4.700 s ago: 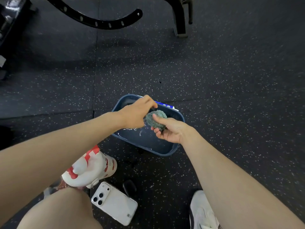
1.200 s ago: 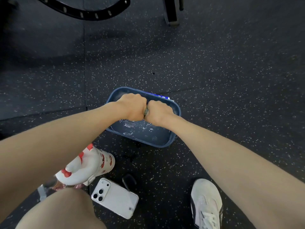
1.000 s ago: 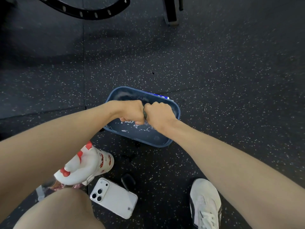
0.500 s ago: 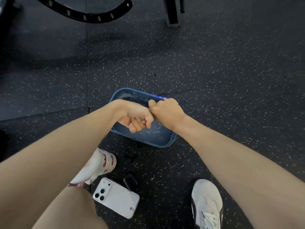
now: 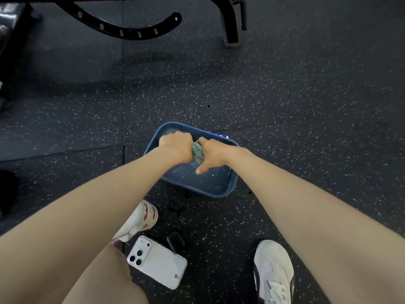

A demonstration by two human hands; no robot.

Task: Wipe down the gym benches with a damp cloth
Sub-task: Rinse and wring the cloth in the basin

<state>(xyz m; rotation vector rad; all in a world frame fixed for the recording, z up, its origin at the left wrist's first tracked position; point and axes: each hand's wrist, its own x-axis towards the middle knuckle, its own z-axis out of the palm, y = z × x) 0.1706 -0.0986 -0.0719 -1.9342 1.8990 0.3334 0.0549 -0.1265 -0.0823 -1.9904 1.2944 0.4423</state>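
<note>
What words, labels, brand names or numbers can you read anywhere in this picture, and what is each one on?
Nothing here can be read for certain.
On the white bottle: red print, too blurred to read.
On the blue label at the far rim of the basin: white marks, too small to read.
On the phone: a small grey mark near its lower end, too small to read.

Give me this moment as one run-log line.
phase: wringing cloth | left hand: grips cloth | right hand: grips cloth | position: over blue basin | bench frame: beyond basin, untouched
</note>
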